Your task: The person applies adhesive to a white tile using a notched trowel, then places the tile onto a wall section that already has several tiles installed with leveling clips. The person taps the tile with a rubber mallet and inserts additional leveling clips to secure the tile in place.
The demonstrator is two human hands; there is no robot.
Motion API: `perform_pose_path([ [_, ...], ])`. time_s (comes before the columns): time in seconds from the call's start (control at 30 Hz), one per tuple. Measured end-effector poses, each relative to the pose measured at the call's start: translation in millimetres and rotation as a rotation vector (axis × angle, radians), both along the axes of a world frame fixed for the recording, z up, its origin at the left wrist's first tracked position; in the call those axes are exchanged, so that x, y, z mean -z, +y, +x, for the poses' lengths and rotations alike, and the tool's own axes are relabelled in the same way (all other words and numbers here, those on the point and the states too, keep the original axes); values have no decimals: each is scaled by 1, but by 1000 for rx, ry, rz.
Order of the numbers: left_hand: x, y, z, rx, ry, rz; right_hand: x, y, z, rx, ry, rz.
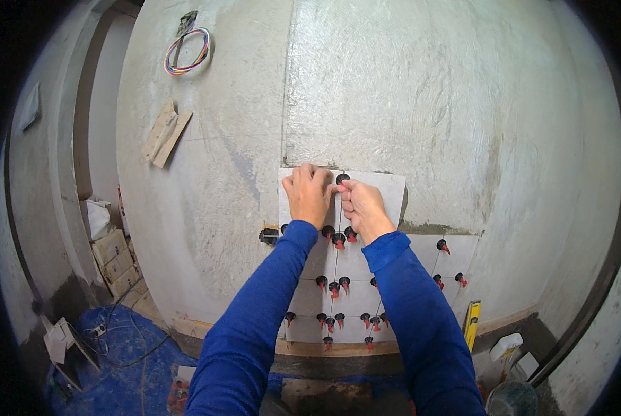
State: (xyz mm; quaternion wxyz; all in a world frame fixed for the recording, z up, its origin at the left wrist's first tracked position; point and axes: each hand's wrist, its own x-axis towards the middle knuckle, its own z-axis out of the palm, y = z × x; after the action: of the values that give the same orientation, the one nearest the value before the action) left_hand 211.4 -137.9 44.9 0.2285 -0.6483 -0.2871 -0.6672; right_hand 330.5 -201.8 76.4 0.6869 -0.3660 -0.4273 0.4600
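Observation:
My right hand (pixel 366 209) pinches the red handle of a tile leveler (pixel 342 179) with a round black base. This leveler sits at the top of the joint between two light tiles, a left tile (pixel 287 201) and a right tile (pixel 394 197). Against the left tile rests my left hand (pixel 308 196), its fingers bent near the upper edge and its thumb reaching toward the leveler. More red-and-black levelers (pixel 339 240) line the joints below. My sleeves hide part of the lower tiles.
Bare grey wall (pixel 421 90) surrounds the tiles. Coiled coloured wires (pixel 188 52) hang at upper left, above a small wooden board (pixel 166 135). A yellow spirit level (pixel 471 324) leans at lower right near a bucket (pixel 511 399). Blue sheeting (pixel 127 347) with cables covers the floor at left.

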Motion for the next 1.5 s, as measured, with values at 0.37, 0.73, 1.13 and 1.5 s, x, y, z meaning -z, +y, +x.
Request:
perform_pose_path([
  [0.37,-20,1,-21,45,305,171,1,-5,1,-16,-51,-6],
  [0.73,-42,-5,-13,3,451,-25,4,-11,-2,-8,-47,18],
  [1.13,-28,-1,-18,69,424,-19,25,-17,70,1228,-727,371],
  [1.5,-32,-3,-18,72,444,-78,29,-10,100,1210,-1015,300],
])
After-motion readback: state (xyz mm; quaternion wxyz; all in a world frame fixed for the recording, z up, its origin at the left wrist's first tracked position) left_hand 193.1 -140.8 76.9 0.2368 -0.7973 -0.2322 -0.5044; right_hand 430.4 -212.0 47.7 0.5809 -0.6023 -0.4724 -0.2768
